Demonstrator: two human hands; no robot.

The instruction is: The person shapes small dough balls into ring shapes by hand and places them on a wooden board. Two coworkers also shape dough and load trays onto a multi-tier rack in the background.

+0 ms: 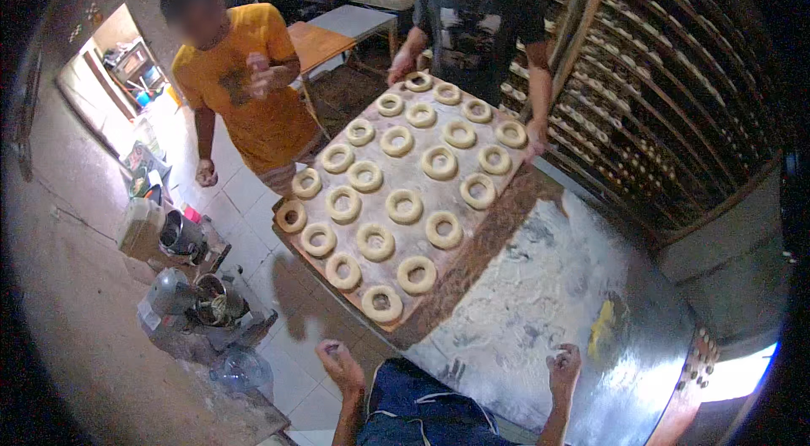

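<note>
In front of me is a wooden board (392,222) carrying several dough rings (405,206) spaced apart. A person in a dark shirt (472,32) grips its far end with both hands, and the board is raised at the left edge of a floured metal table (523,286). My left hand (342,368) is in the air just below the board's near corner, fingers loosely bent and apart, touching nothing. Over the near part of the table hangs my right hand (564,364), its fingers half curled with no object between them.
Another person in a yellow shirt (245,91) stands left of the board. Mixers (202,302) and a clear plastic jug (242,370) are on the left. Tall racks (624,91) of dough pieces line the right. A yellow patch (602,329) lies on the metal table.
</note>
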